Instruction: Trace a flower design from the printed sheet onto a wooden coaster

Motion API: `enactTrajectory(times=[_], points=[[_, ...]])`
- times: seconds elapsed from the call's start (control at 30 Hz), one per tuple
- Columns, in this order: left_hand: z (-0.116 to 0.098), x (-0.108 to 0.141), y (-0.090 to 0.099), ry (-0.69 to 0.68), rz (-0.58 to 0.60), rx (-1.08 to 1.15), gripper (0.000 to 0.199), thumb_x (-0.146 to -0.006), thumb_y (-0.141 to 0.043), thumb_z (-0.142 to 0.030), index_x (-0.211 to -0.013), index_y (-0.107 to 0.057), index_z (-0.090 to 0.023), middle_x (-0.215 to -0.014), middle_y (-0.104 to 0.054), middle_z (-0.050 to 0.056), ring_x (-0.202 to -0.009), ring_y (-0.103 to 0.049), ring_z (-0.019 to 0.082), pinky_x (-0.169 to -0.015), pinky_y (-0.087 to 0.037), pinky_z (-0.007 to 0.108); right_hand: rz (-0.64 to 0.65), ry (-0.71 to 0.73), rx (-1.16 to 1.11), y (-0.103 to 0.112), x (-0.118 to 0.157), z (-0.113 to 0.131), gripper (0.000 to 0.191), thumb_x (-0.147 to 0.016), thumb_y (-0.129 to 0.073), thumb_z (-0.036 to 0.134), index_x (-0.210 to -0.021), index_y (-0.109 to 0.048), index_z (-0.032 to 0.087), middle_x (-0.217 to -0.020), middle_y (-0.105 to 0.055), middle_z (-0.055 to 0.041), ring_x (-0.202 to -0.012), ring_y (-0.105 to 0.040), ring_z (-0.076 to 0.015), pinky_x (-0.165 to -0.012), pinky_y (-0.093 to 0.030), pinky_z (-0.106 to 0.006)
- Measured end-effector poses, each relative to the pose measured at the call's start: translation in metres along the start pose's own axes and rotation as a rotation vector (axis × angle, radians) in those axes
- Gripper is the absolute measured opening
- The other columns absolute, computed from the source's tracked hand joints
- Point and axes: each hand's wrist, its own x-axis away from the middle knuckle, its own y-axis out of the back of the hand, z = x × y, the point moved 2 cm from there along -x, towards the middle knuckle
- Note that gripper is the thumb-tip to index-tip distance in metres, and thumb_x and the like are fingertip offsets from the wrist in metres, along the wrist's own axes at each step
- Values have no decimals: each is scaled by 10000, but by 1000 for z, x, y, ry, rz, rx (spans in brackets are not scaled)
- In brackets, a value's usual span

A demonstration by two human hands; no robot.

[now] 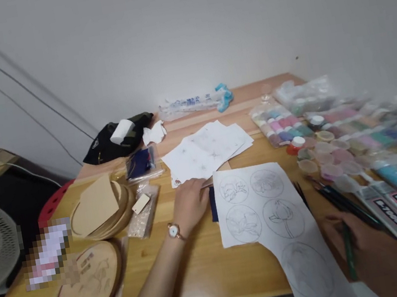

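Observation:
My left hand (191, 201), with a watch at the wrist, is at the table's middle beside the drawing sheet. Its thumb and fingers are closed on a paper edge (210, 182) near a dark blue flat item that shows partly under the sheet. The drawing sheet (259, 217) carries several circles with pencilled plant sketches, and its lower part hangs over the table's front edge. To the right of it, my right hand (371, 251) is wrapped round a green pencil (349, 251), which points toward me. That hand is a little blurred.
Loose white papers (206, 147) lie behind the drawing sheet. At left are round wooden boards (89, 293) and a small bag (145, 218). Paint bottles (278, 125), small cups (328, 160), dark pencils (348, 204) and glue tubes (392, 212) crowd the right side.

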Motion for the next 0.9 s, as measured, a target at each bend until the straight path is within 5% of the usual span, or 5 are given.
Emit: enactTrajectory(times=[0.2, 0.37, 0.53, 0.73, 0.9], points=[[9, 7, -31, -43, -37, 18, 329, -886, -507, -353, -1174, -545, -196, -1025, -610, 87, -954, -549, 246, -824, -446, 408, -72, -51, 40, -3, -15, 18, 312, -789, -432, 491, -884, -551, 220, -840, -668, -75, -778, -644, -255, -655, -470, -352], [1, 15, -37, -47, 33, -29, 500, -832, -573, -431, -1250, -467, -179, -1124, -557, 122, -1026, -507, 286, -880, -408, 460, 88, -100, 223, 1, -34, 38, 291, -841, -355, 425, -917, -526, 203, -943, -644, -108, -908, -612, -285, -735, -442, -378], [1, 14, -36, -19, 58, -15, 556, -825, -592, -377, -1307, -397, -181, -1164, -551, 115, -1056, -494, 279, -912, -388, 447, 153, -214, 368, 5, -39, 30, 343, -827, -302, 359, -970, -567, 193, -1025, -632, -144, -938, -609, -310, -726, -444, -395], [7, 12, -29, 7, 57, 13, 419, -883, -508, -307, -1276, -446, -177, -1078, -585, 91, -1015, -520, 251, -873, -409, 404, 117, -277, 465, 17, -38, 19, 320, -799, -327, 390, -898, -584, 227, -892, -637, -143, -770, -612, -302, -581, -429, -381], [12, 9, -26, 26, 63, -28, 235, -894, -433, -174, -1055, -603, -193, -949, -610, 61, -914, -551, 221, -801, -421, 374, 8, -298, 213, 14, -35, 34, 381, -635, -388, 592, -776, -527, 266, -799, -629, -94, -731, -601, -300, -591, -440, -395]])
